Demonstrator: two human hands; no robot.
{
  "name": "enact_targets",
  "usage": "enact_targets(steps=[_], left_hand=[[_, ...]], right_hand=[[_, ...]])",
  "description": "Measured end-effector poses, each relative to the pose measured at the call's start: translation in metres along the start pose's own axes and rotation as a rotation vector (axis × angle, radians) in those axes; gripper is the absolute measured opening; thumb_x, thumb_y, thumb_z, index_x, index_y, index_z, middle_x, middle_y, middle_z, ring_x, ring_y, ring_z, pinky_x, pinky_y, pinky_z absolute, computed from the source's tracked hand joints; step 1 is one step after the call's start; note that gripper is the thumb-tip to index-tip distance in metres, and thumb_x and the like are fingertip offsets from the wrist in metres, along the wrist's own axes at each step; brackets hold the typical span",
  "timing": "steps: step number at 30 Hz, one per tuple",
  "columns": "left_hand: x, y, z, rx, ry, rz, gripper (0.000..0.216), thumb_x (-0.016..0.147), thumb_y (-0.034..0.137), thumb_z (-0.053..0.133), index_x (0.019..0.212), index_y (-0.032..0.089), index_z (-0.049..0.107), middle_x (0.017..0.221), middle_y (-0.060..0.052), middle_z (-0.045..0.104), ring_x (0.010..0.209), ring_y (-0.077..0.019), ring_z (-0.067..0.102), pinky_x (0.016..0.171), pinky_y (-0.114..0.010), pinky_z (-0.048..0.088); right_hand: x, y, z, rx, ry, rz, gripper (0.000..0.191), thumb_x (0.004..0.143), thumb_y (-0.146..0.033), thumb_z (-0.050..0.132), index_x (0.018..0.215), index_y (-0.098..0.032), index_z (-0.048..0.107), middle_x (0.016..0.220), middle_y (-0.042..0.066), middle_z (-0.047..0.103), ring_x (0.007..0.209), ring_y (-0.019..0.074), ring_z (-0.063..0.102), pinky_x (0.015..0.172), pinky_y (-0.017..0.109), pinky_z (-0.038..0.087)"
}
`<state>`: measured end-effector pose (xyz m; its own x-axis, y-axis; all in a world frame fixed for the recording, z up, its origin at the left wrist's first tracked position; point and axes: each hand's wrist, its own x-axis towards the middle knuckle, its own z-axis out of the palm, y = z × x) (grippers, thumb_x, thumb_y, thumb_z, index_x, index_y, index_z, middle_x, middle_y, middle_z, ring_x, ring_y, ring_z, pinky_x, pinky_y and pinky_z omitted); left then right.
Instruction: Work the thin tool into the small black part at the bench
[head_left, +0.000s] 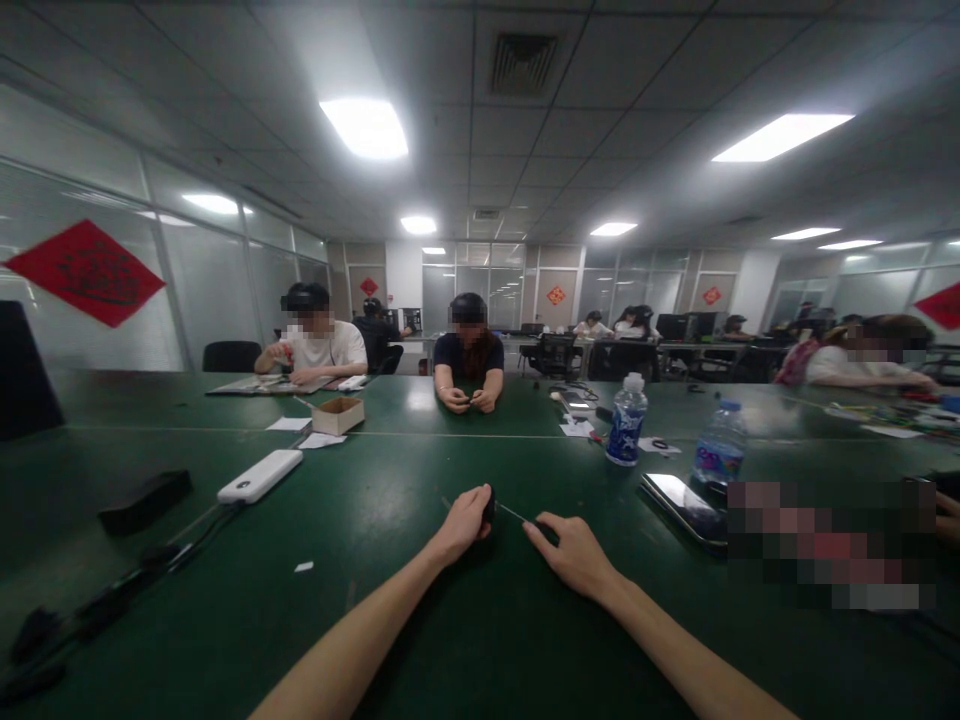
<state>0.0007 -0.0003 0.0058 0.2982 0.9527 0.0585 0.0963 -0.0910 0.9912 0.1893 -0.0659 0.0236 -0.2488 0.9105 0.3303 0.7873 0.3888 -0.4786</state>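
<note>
My left hand (pixel 466 525) is closed around a small dark rounded object (pixel 490 505). Fingers cover most of it, so its kind cannot be made out. To its right, my right hand (pixel 574 552) is closed on a thin tool that looks like a screwdriver (pixel 513 513). The dark handle lies under the fingers, and the pale, narrow shaft points left at the dark object. Whether the tip touches that object cannot be told. Both hands are low over the green table (pixel 405 640), near its middle.
On the left lie a white power bank (pixel 260 476), black cables and a dark case (pixel 145 502). A small open box (pixel 337 415) stands farther back. Two bottles (pixel 627 420) and a phone (pixel 684 508) are on the right. Co-workers (pixel 469 350) sit across the table.
</note>
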Motion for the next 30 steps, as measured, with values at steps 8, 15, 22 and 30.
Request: enact_targets(steps=[8, 15, 22, 30], left_hand=[[-0.0015, 0.0013, -0.0023, 0.0, -0.023, -0.009, 0.052, 0.079, 0.067, 0.037, 0.08, 0.017, 0.048, 0.061, 0.005, 0.043, 0.046, -0.0076, 0.041, 0.044, -0.021, 0.025], [-0.0016, 0.0014, -0.0033, 0.003, -0.031, -0.011, 0.053, 0.08, 0.067, 0.036, 0.083, 0.016, 0.049, 0.062, 0.005, 0.045, 0.047, -0.008, 0.042, 0.045, -0.021, 0.026], [-0.0018, 0.0012, -0.0039, -0.006, -0.036, -0.007, 0.051, 0.081, 0.066, 0.036, 0.082, 0.016, 0.049, 0.062, 0.004, 0.045, 0.047, -0.008, 0.042, 0.045, -0.021, 0.027], [0.0034, -0.0038, -0.0022, -0.014, -0.01, 0.007, 0.052, 0.079, 0.068, 0.038, 0.079, 0.017, 0.047, 0.059, 0.006, 0.042, 0.042, -0.007, 0.04, 0.041, -0.021, 0.023]], right_hand=[[-0.0022, -0.0051, -0.0058, 0.058, -0.093, -0.047, 0.044, 0.092, -0.051, 0.036, 0.087, -0.019, 0.065, 0.077, 0.003, 0.067, 0.066, 0.0159, 0.06, 0.062, 0.026, 0.041], [-0.0015, -0.0027, -0.0037, 0.068, -0.091, -0.056, 0.043, 0.092, -0.05, 0.036, 0.087, -0.018, 0.065, 0.077, 0.003, 0.066, 0.067, 0.0157, 0.06, 0.065, 0.026, 0.042], [-0.0025, -0.0013, -0.003, 0.079, -0.092, -0.063, 0.043, 0.092, -0.051, 0.036, 0.086, -0.019, 0.064, 0.076, 0.002, 0.066, 0.064, 0.015, 0.059, 0.062, 0.025, 0.041], [-0.0022, -0.005, -0.0042, 0.005, -0.058, -0.05, 0.042, 0.091, -0.049, 0.038, 0.088, -0.018, 0.067, 0.078, 0.004, 0.067, 0.069, 0.0178, 0.061, 0.07, 0.028, 0.041]])
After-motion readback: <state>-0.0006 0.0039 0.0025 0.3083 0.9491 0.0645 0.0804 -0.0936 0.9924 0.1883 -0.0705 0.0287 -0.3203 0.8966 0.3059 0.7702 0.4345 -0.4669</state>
